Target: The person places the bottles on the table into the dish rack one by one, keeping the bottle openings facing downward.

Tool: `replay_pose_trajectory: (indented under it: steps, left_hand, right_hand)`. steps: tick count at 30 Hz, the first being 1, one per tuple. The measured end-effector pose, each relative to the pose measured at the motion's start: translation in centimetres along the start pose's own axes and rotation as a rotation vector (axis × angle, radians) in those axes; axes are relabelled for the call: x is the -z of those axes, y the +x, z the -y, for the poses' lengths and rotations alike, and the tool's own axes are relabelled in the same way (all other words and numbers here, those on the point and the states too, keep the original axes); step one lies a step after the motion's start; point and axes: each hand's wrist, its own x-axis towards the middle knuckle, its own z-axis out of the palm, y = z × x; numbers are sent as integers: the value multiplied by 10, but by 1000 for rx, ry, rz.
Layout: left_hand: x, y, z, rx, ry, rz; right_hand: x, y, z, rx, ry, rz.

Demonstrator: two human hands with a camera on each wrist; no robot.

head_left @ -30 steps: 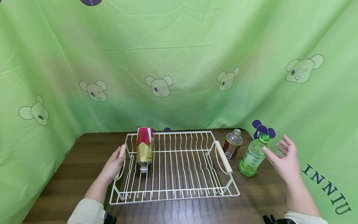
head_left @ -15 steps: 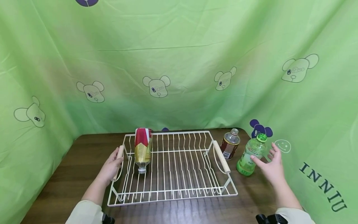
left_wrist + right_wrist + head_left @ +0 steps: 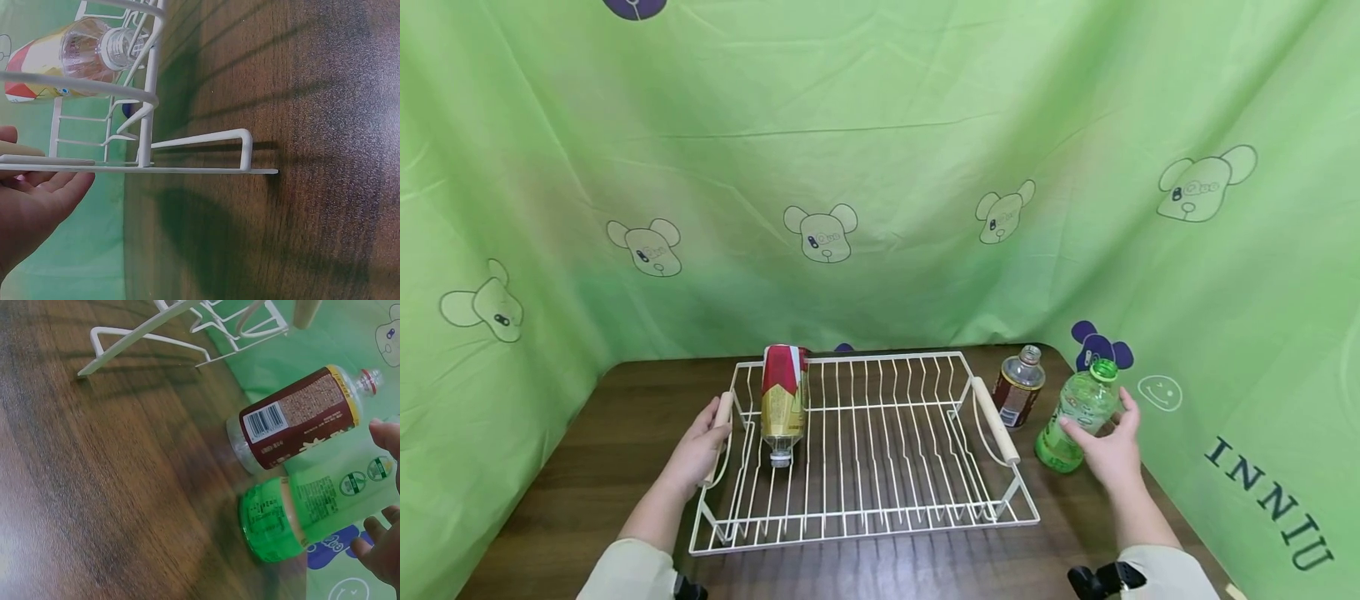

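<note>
My left hand (image 3: 697,446) grips the wooden left handle (image 3: 725,407) of a white wire dish rack (image 3: 865,510). In the left wrist view, its fingers (image 3: 75,187) lie under the handle. A bottle with a red and gold label (image 3: 783,392) rests neck toward me on the rack's left part. My right hand (image 3: 1112,450) is around a clear green bottle (image 3: 1060,446), standing upright to the rack's right. The thumb (image 3: 386,434) and fingers (image 3: 369,550) flank its sides in the right wrist view, the fingers not curled tightly round it.
Behind the green bottle stands a capless bottle with a brown label (image 3: 1019,390), close to the rack's right handle (image 3: 996,421). The dark wooden table (image 3: 617,442) is enclosed by a green curtain (image 3: 910,183) at the back and sides.
My right hand has moved left and slightly down to the green bottle, its thumb now across the bottle's front. My left hand stays on the handle; the bottles and rack have not moved.
</note>
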Motion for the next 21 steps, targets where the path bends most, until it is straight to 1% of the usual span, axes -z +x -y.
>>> replay_pose_trajectory:
  steps: [5,9,15,21]
  left_hand:
    - [-1,1,0,2,-6,2]
    - [-1,0,0,6,0,-2]
    - [-1,-1,-1,6,17,-1]
    - [0,-1,-2,3,31,-1]
  right_hand:
    - [-4,1,-1,-4,-9,-47]
    - [-7,3,-1,3,-4,-65]
    - [-8,2,-1,17,-8,-68]
    - [-4,-2,6,28,3,-43]
